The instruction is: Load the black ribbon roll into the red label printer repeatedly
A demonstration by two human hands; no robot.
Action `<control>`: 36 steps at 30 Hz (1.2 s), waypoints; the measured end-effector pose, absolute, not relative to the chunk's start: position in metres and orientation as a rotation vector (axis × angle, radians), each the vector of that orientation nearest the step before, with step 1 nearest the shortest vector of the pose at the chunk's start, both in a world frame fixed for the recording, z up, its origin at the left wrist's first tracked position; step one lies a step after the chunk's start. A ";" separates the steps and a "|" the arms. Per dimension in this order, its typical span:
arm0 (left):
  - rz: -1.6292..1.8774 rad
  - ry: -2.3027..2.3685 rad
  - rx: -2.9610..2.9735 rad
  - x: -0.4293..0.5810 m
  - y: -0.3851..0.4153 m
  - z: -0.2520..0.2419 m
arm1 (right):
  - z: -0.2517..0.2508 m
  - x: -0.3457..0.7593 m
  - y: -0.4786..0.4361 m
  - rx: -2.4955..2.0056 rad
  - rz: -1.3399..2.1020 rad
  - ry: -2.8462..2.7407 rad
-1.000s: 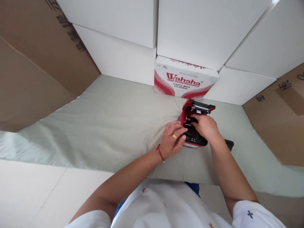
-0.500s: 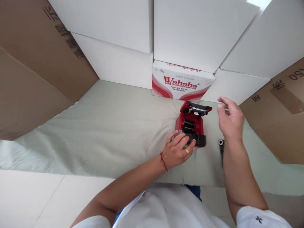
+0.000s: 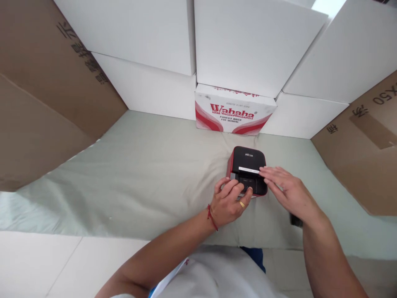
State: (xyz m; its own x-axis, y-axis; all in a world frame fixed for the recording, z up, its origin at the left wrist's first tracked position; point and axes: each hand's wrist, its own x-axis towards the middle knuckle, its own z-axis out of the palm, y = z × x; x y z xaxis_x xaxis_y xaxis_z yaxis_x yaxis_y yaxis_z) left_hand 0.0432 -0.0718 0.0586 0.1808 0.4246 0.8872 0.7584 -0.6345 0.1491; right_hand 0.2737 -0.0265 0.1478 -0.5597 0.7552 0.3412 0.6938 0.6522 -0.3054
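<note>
A small red and black label printer (image 3: 248, 163) sits on the pale green cloth (image 3: 139, 174), its black lid down. A white strip shows at its front slot. My left hand (image 3: 231, 203), with a gold ring and a red wrist cord, curls round the printer's near left corner and holds it. My right hand (image 3: 287, 190) lies flat with fingers stretched out, the fingertips resting on the printer's front right edge by the white strip.
A red and white Wahaha carton (image 3: 234, 111) stands just behind the printer among stacked white boxes (image 3: 254, 45). Brown cartons (image 3: 46, 82) wall in the left and right (image 3: 366, 140). A small dark object (image 3: 296, 220) lies on the cloth, mostly hidden under my right wrist.
The printer's lid, open before, is now shut. My right hand rose away to the right, then came back down onto the printer's front. My left hand stayed on the near corner.
</note>
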 end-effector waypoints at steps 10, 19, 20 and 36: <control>-1.427 -1.114 -2.207 0.042 -0.071 0.062 | 0.161 0.248 -0.036 -1.058 -0.266 -2.750; -1.451 -1.096 -2.261 0.042 -0.072 0.056 | 0.162 0.236 -0.035 -1.074 -0.169 -2.795; -1.456 -1.098 -2.260 0.042 -0.072 0.056 | 0.164 0.234 -0.035 -1.071 -0.191 -2.824; -2.444 -1.907 -2.162 0.023 -0.041 0.045 | 0.128 0.250 -0.069 -1.059 -0.023 -2.584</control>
